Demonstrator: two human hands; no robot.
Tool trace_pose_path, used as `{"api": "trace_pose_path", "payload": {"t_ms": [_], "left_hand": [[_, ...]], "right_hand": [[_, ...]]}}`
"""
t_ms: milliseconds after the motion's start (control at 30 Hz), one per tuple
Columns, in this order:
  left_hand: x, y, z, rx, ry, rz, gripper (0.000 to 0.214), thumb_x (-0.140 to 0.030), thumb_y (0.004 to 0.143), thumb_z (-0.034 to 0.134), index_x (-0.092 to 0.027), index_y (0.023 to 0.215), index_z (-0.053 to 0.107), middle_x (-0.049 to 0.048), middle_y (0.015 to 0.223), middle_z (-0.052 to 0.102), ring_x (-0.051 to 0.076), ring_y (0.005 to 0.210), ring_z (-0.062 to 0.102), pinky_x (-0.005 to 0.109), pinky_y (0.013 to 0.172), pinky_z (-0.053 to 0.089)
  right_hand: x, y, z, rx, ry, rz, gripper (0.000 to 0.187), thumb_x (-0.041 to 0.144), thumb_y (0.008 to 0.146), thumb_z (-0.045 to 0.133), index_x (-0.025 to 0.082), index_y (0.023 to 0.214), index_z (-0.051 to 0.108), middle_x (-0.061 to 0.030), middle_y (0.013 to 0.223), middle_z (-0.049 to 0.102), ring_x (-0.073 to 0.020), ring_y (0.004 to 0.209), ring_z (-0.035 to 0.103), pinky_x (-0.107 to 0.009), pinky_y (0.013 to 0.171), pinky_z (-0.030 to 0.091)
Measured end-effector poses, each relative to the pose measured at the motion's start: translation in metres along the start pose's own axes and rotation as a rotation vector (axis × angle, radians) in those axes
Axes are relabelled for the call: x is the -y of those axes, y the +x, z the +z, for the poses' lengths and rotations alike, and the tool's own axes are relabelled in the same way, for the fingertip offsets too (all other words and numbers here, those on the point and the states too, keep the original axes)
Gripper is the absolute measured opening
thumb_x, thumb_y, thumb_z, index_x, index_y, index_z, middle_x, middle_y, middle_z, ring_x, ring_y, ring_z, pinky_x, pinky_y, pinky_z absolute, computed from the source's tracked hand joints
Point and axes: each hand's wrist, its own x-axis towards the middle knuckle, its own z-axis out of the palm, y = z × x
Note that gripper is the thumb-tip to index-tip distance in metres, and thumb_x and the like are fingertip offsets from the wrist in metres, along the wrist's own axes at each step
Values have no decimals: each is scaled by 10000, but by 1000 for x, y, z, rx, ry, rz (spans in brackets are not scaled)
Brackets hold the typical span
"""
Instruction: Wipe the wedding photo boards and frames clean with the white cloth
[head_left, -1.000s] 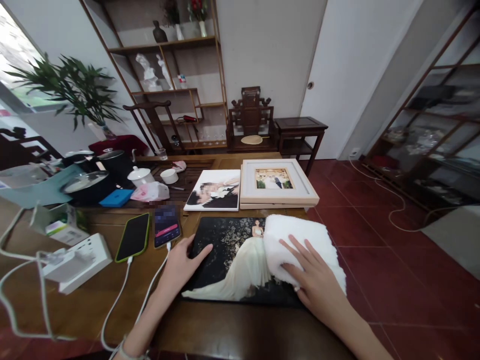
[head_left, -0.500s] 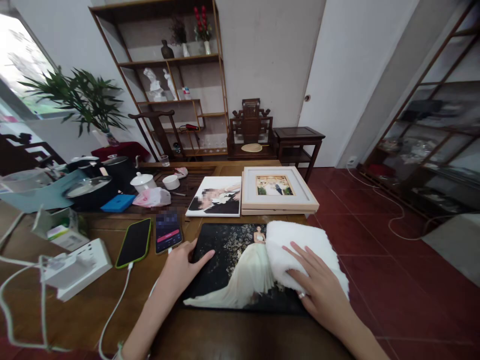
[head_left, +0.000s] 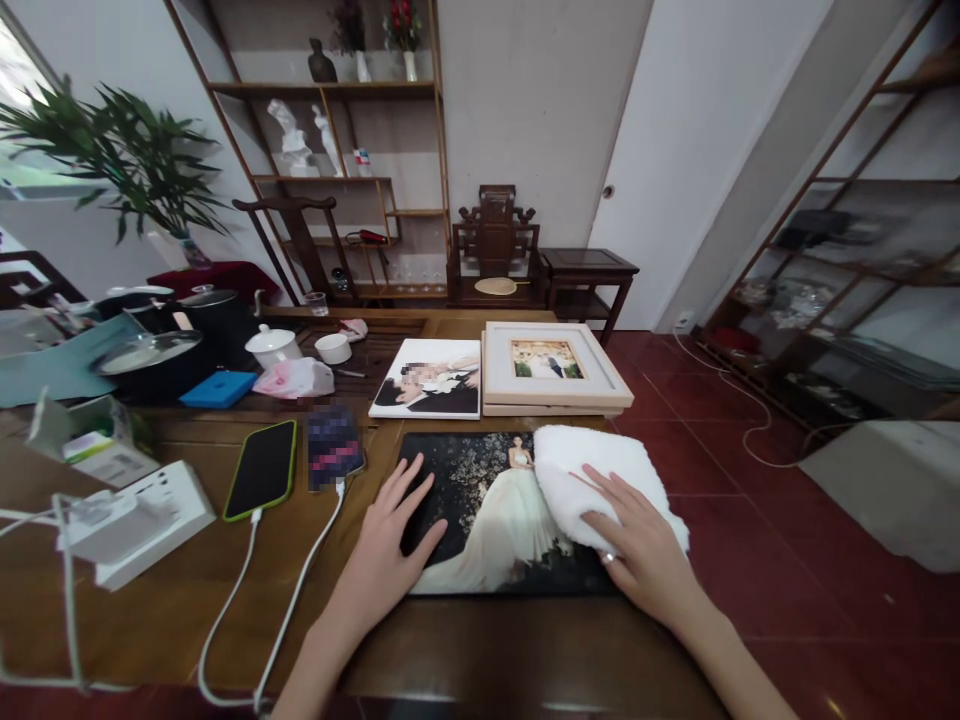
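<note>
A dark photo panel (head_left: 517, 530) showing a figure in a long pale gown lies flat on the wooden table in front of me. My left hand (head_left: 397, 525) rests on its left part with fingers spread. On the right part lies a fluffy white cloth (head_left: 592, 460), and my right hand (head_left: 637, 540) presses flat on it, fingers stretched out, a ring on one finger. The cloth hangs past the panel's right edge and hides that corner. Just beyond are a white-edged photo print (head_left: 431, 380) and a framed photo (head_left: 551, 365) on top of another frame.
Left of the panel lie a green-edged phone (head_left: 262, 470) and a second phone (head_left: 334, 445), both on white cables, beside a white power strip (head_left: 150, 525). Behind them are a blue box (head_left: 217, 389), a lidded white bowl (head_left: 271, 347) and a dark pan (head_left: 150, 365).
My left hand has shifted from the panel's left edge onto its surface, fingers spreading. My right hand stays on the cloth. The camera view has moved slightly.
</note>
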Motion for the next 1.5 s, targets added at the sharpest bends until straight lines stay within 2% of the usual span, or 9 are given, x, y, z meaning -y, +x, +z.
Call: {"api": "trace_pose_path", "payload": {"t_ms": [200,300,433,533,733,967,1133,1267,1500], "left_hand": [[8,2,-1,-26,-18,14,456,-380,872,487,-193,1287,500,112,1461,375,256,1384,255,460,1107,255],[11,1,1,-33,-9,32,472,-383,872,492,-188,1301,481,117,1458,376,254,1380,266,463,1103,268],[13,-1,3,-34,2,42,495,-392,868,505,-205,1323,450,114,1460,371,257,1384,256,485,1096,277],[13,-1,4,-39,9,46,518,-406,859,519,-207,1330,436,115,1461,369,260,1385,253,487,1099,275],[12,1,3,-36,24,53,535,-428,858,515,-168,1320,446,129,1451,381,248,1383,260,461,1114,260],[11,0,3,-19,58,58,562,-458,862,493,-144,1325,446,131,1466,362,239,1388,247,451,1126,231],[13,-1,4,-11,55,72,573,-473,859,487,-152,1332,440,129,1468,358,247,1389,245,454,1122,237],[12,0,4,2,65,67,577,-474,859,483,-146,1331,440,132,1472,351,246,1394,233,458,1120,237],[12,0,3,11,77,61,586,-466,867,468,-127,1342,424,142,1479,333,240,1397,223,451,1125,232]], "right_hand": [[-11,-10,-6,-296,-187,134,238,26,737,431,211,818,557,-116,908,675,-265,886,647,-351,654,538],[-16,1,-11,-355,-196,116,232,7,745,450,223,688,513,-112,896,673,-267,917,638,-358,691,531],[-13,30,-7,-84,-140,-89,347,-48,664,448,199,862,589,-130,1238,582,-304,1235,448,-500,970,406],[-10,40,5,143,-113,-58,459,-37,595,491,183,980,611,-138,1354,490,-344,1305,340,-550,1009,338],[-14,31,16,162,-61,43,496,-15,599,492,191,1030,622,-130,1406,433,-329,1337,283,-518,973,358],[-15,27,18,50,-89,-2,475,6,617,472,191,1025,627,-112,1336,517,-301,1284,385,-482,953,402],[-26,27,6,-181,-149,56,352,1,691,426,163,913,647,-162,1146,630,-297,1098,563,-446,835,491],[-30,47,-12,-323,-181,32,267,6,749,435,174,799,636,-151,1215,598,-299,1172,511,-461,894,466],[-21,75,14,94,-170,-115,459,-46,666,480,179,1039,626,-125,1364,486,-316,1296,369,-582,1035,283]]}}
